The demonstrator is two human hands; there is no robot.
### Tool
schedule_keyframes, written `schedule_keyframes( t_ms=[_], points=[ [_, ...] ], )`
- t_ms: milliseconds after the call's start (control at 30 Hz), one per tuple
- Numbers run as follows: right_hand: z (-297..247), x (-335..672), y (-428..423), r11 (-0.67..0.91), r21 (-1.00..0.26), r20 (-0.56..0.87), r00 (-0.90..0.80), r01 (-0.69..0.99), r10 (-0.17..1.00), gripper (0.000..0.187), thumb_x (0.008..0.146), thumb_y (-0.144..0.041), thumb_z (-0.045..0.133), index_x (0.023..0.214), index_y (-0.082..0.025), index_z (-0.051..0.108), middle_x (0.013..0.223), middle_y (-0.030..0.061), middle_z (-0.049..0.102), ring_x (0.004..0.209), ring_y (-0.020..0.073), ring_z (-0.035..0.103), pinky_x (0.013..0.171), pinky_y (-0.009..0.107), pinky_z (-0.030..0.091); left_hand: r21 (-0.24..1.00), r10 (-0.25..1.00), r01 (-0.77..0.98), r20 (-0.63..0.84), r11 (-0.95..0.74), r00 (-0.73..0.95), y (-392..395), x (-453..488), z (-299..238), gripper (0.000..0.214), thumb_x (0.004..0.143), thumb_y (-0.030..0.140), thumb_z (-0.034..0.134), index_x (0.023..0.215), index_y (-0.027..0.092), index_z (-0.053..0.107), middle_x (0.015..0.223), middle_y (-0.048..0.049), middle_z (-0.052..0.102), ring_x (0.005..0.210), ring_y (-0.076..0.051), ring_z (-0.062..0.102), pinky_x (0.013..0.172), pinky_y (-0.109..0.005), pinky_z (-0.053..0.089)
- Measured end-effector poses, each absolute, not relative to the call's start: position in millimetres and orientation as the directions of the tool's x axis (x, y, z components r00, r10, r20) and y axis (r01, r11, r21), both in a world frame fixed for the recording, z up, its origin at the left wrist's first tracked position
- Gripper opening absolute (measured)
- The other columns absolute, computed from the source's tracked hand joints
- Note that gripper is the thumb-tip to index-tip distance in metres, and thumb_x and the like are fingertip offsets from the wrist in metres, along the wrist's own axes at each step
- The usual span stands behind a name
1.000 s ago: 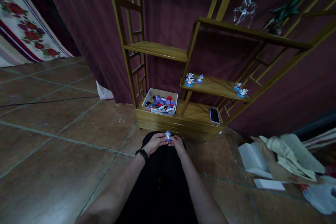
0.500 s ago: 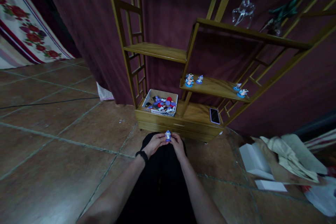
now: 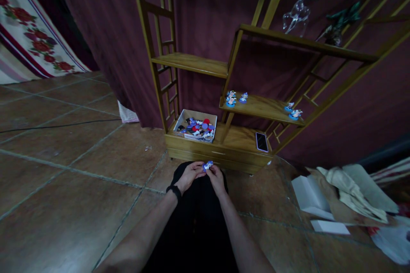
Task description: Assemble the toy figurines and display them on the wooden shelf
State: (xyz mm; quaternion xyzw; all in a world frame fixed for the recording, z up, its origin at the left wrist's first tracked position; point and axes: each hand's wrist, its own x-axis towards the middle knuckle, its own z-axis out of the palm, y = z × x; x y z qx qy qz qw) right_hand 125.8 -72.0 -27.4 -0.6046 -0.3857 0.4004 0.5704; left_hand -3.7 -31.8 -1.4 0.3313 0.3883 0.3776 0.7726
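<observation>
Between my two hands, above my knees, is a small purple and white figurine (image 3: 208, 165), tilted with its head to the right. My left hand (image 3: 191, 175), a dark band at its wrist, pinches the figurine from the left. From the right, the fingers of my right hand (image 3: 216, 177) are closed on it too. Ahead of my hands, a shallow cardboard box (image 3: 211, 138) of loose purple, red, black and white pieces rests on the base of a wooden shelf unit (image 3: 192, 150). A similar purple figurine (image 3: 243, 97) stands upright on the middle shelf.
Blue-based figurines (image 3: 231, 99) stand at the middle shelf's left end, and more figurines (image 3: 295, 114) at its right. A phone (image 3: 262, 141) lies on the base. Higher up are a clear deer ornament (image 3: 297, 15) and a dark green one (image 3: 339, 21). White packaging (image 3: 310, 196) lies on the floor at right.
The figurine in my hands has turned from upright to tilted, its head now pointing right. My hands have stayed in nearly the same place.
</observation>
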Motion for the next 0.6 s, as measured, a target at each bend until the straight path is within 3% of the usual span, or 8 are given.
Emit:
schedule_keyframes(
  t_ms=[300,600],
  points=[
    [-24.9,123.1,-74.0,0.003,-0.998,-0.017,0.338,-0.059,0.941,0.032,0.065,-0.030,0.061,0.095,-0.022,0.054,0.097,0.0023,0.063,0.086,0.0158,0.059,0.077,0.027,0.045,0.842,0.881,-0.370,-0.229,0.393,0.413,-33.3,-1.8,-9.6,0.045,0.054,0.014,0.078,0.094,0.012,0.058,0.081,-0.0060,0.067,0.074,-0.014,0.063,0.078,-0.029,0.048],
    [-30.6,123.7,-75.6,-0.018,-0.992,0.039,0.426,0.129,0.904,0.027,0.066,-0.030,0.059,0.092,-0.023,0.054,0.090,0.0007,0.063,0.080,0.0161,0.057,0.075,0.026,0.042,0.896,0.898,-0.296,-0.201,0.330,0.392,-34.3,-1.3,-6.0,0.038,0.053,0.015,0.077,0.088,0.012,0.063,0.080,-0.0066,0.069,0.076,-0.015,0.062,0.078,-0.028,0.045]
  ],
)
